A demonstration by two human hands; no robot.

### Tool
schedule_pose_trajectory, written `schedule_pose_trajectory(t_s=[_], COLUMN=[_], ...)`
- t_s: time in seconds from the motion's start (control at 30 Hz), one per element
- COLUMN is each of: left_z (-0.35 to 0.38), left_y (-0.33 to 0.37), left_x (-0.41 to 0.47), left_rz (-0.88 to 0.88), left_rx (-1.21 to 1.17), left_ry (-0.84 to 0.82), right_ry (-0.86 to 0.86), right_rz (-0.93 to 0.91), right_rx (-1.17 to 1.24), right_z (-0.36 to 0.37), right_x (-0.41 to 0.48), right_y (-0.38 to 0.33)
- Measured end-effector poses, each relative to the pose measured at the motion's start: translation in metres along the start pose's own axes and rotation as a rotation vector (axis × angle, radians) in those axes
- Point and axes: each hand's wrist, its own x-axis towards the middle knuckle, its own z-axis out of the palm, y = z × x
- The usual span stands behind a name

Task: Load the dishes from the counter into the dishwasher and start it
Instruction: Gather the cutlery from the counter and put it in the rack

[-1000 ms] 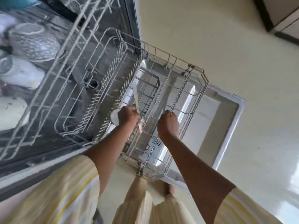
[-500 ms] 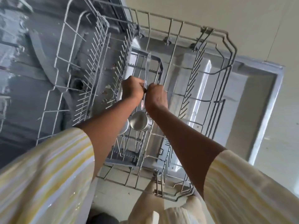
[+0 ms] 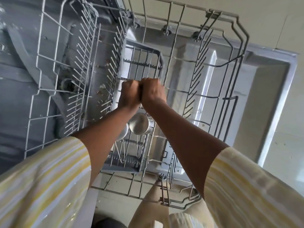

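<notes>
- The left hand (image 3: pixel 130 94) and right hand (image 3: pixel 153 92) now sit fist to fist with knuckles touching; half a second ago a narrow gap lay between them, and a second ago they were well apart, the right one on the rack's wire
- The fingers of both hands are curled under and hidden from above, so I cannot tell what either one grips
- The long pale utensil (image 3: pixel 149 66), which showed its broad side between the hands before, is now only a thin sliver rising from the knuckles over the far half of the grey cutlery basket (image 3: pixel 160 63); I cannot tell which hand holds it
- Two steel cups (image 3: pixel 139 123) lie on their sides in the basket's near half, just below the wrists, where they were half a second ago; one is partly hidden by the left forearm
- The basket stands in the pulled-out lower rack (image 3: pixel 243 35) above the open dishwasher door (image 3: pixel 271 71)
- The upper rack with its bowls, in view a second ago, is out of frame; the tub floor with the spray arm (image 3: pixel 24 51) and scattered food scraps (image 3: pixel 102 87) fills the left side instead
</notes>
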Motion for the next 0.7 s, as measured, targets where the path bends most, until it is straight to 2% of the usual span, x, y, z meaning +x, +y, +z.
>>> schedule_pose_trajectory(t_s=[0.07, 0.17, 0.27, 0.5, 0.63, 0.7], left_z=[-0.004, -0.009, -0.01, -0.013, -0.013, -0.013], left_y=[-0.004, -0.006, -0.002, 0.0, 0.0, 0.0], left_x=[0.001, 0.002, 0.0, -0.011, -0.007, -0.004], left_rz=[0.095, 0.374, 0.456, 0.57, 0.477, 0.494], left_rx=[0.186, 0.684, 0.94, 1.046, 1.061, 1.062], left_ry=[-0.01, -0.102, -0.122, -0.159, -0.174, -0.156], right_ry=[-0.002, -0.016, -0.005, 0.006, 0.031, 0.028], right_rz=[0.021, 0.072, 0.103, 0.077, 0.028, 0.013], right_rx=[-0.018, 0.032, 0.075, 0.037, -0.017, -0.005], right_z=[0.001, 0.003, 0.005, 0.005, 0.007, 0.007], right_x=[0.001, 0.003, 0.004, 0.004, 0.005, 0.006], right_y=[0.001, 0.003, 0.002, 0.004, 0.006, 0.006])
